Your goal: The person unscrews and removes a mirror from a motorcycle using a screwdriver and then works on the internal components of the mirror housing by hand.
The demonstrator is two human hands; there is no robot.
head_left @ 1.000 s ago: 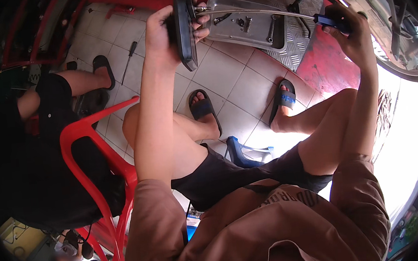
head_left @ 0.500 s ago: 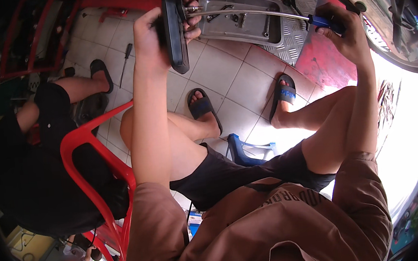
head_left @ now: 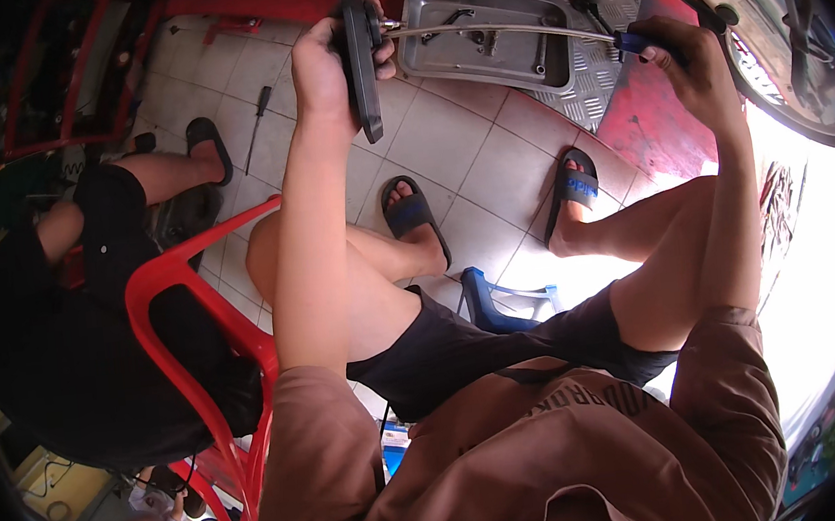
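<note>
The left hand (head_left: 320, 81) is closed around a long black part (head_left: 365, 100), which stands nearly upright in it. The right hand (head_left: 692, 61) is closed around the blue handle of a screwdriver (head_left: 632, 42), whose long shaft goes across to the left. The shaft ends beside a small metal fitting (head_left: 391, 24) on the black part, but we cannot tell if the tip touches.

Behind the shaft we see a metal tray (head_left: 509, 64) on the ground, so the shaft crosses in front of it from our view. Beyond the right hand there is a vehicle wheel (head_left: 822, 133). To the left we notice a red plastic chair (head_left: 152, 271), and another person (head_left: 76, 364) in black clothes is just beside it. A blue plastic stool (head_left: 488, 312) stands between the wearer's legs.

We count one black part and two screwdrivers: the held one, and a dark-handled screwdriver (head_left: 263, 100) lying on the tiled floor. In the tray lie one spanner (head_left: 540, 54) and several small metal pieces, too small for us to count.

Both forearms reach forward, well apart. The left palm faces the black part and its fingertips appear on the other side; the right wrist bends inward.
</note>
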